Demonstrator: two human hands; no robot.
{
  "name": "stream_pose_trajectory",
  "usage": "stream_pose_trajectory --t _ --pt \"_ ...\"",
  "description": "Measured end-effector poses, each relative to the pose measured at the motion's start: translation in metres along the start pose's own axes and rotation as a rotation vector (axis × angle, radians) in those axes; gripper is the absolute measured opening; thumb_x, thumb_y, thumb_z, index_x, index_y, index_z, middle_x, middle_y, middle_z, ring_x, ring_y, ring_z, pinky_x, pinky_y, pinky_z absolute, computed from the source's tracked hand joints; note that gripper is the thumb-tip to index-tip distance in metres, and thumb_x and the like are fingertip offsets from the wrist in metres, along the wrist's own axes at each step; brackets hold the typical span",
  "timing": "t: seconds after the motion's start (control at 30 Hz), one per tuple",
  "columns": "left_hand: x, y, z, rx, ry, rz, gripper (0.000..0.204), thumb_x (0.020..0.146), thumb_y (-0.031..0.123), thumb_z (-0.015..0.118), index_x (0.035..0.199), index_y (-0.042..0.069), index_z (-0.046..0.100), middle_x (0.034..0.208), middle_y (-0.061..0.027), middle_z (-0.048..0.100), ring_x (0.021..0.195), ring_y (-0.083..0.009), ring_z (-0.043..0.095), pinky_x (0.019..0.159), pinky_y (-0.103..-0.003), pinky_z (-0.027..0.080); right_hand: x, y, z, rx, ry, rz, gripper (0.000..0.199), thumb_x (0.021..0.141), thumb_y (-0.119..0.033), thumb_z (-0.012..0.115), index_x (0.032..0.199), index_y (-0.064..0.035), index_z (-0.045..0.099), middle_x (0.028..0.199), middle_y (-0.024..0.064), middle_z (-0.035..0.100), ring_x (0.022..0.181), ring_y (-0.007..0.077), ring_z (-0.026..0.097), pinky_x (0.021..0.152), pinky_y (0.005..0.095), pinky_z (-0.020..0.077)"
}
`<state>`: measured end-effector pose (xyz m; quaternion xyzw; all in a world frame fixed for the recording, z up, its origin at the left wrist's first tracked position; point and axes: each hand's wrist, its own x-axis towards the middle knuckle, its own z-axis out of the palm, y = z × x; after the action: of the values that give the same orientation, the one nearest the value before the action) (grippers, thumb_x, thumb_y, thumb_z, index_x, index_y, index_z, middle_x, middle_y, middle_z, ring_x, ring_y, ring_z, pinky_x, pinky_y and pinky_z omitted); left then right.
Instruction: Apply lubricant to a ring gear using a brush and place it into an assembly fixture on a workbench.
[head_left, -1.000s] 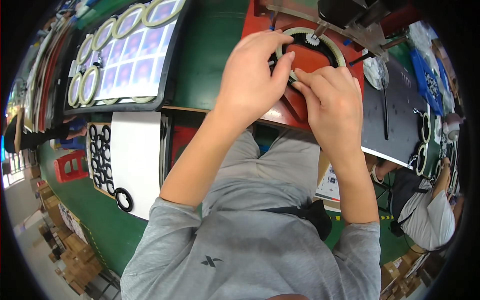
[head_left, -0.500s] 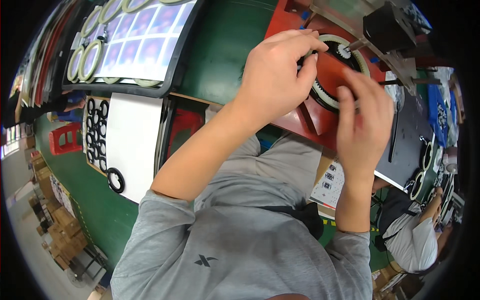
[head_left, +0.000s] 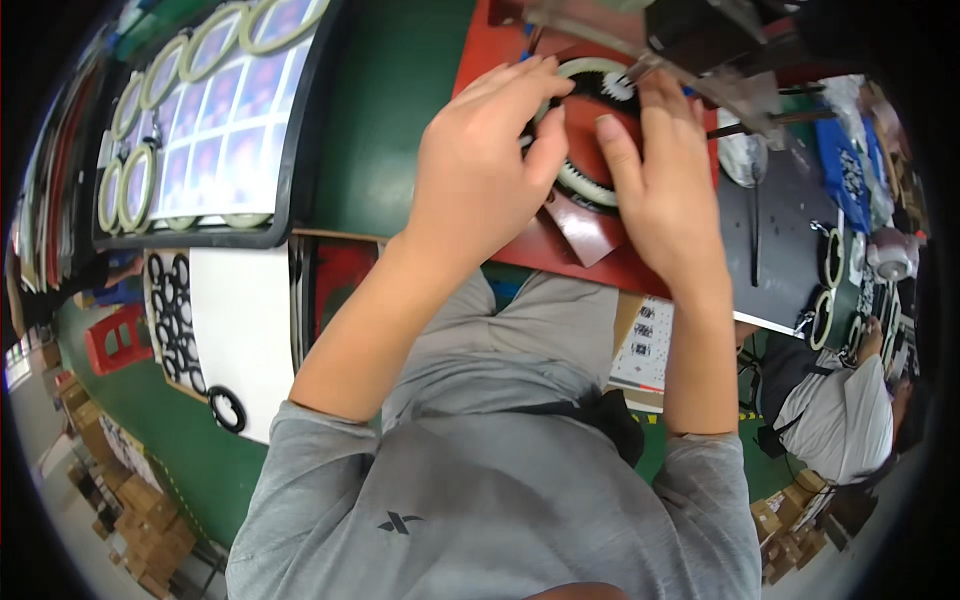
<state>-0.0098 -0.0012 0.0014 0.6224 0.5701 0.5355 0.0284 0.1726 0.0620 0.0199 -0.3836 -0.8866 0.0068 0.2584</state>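
A pale ring with inner teeth (head_left: pixel 588 190) lies on a red fixture (head_left: pixel 520 245) at the upper middle. Inside its far edge sits a small white gear (head_left: pixel 618 87). My left hand (head_left: pixel 485 150) grips the ring's left side, thumb toward the inside and fingers curled over the rim. On the opposite side my right hand (head_left: pixel 668 180) holds the rim, its fingers reaching forward past the small gear and its thumb inside the ring. Both hands cover parts of the ring.
A black-edged tray (head_left: pixel 285 205) at the left holds several pale rings on a printed sheet. Black rings (head_left: pixel 170 300) lie beside a white board (head_left: pixel 235 320). Clear guards and dark machine parts (head_left: pixel 705 40) overhang the fixture. Another person (head_left: pixel 835 410) works at the right.
The head view has shifted, so the fixture sits further left. My right hand, blurred and off the ring's near right before, has moved forward onto its right rim. My left hand stays at the left rim.
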Motion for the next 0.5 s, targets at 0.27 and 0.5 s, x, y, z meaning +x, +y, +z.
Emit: stream_pose_trajectory --t 0.27,0.5 --pt "-0.011 -0.001 -0.005 -0.053 0.031 -0.072 0.027 0.091 0.006 0.071 0.117 0.000 0.071 0.118 -0.0192 0.075 0.114 -0.0375 0.070 0.102 -0.044 0.054 -0.020 -0.027 -0.048 0.165 0.320 -0.056 0.039 0.094 -0.011 0.075 0.128 0.0070 0.067 0.129 0.0208 0.069 0.117 0.0373 0.066 0.102 0.0412 0.0510" --pt "0.022 0.016 -0.016 0.140 -0.013 0.120 0.025 0.087 0.008 0.077 0.111 0.002 0.070 0.103 -0.0157 0.068 0.094 -0.0368 0.065 0.087 -0.045 0.052 0.086 0.030 -0.147 -0.248 1.229 -0.751 0.033 0.103 -0.010 0.068 0.128 0.0087 0.058 0.120 0.0159 0.067 0.107 0.0210 0.068 0.094 0.0312 0.0532"
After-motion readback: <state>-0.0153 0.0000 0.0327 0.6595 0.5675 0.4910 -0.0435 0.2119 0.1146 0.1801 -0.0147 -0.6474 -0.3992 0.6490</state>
